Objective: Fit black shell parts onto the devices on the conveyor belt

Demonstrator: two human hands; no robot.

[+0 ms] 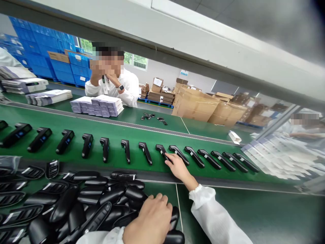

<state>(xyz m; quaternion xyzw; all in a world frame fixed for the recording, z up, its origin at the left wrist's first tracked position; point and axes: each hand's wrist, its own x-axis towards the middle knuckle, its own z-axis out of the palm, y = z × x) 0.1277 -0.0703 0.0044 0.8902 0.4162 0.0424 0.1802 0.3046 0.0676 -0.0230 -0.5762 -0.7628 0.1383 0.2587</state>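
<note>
A row of black, angled handheld devices, shaped like infrared thermometers, runs along the green belt. My right hand reaches over the belt's near edge, thumb and fingers closed on the handle of one handheld thermometer. Its lower end is hidden by the fingers. Close to me, my left hand lies over the right side of a heap of black plastic shells. The left fingers are curled down, and what is under them is hidden. Another handheld thermometer lies just left of my right hand.
Beyond the belt, stacked white-and-purple boxes stand before a seated person in white. Small black parts lie to their right. A metal beam crosses above. Printed white sheets or boxes fill the right side.
</note>
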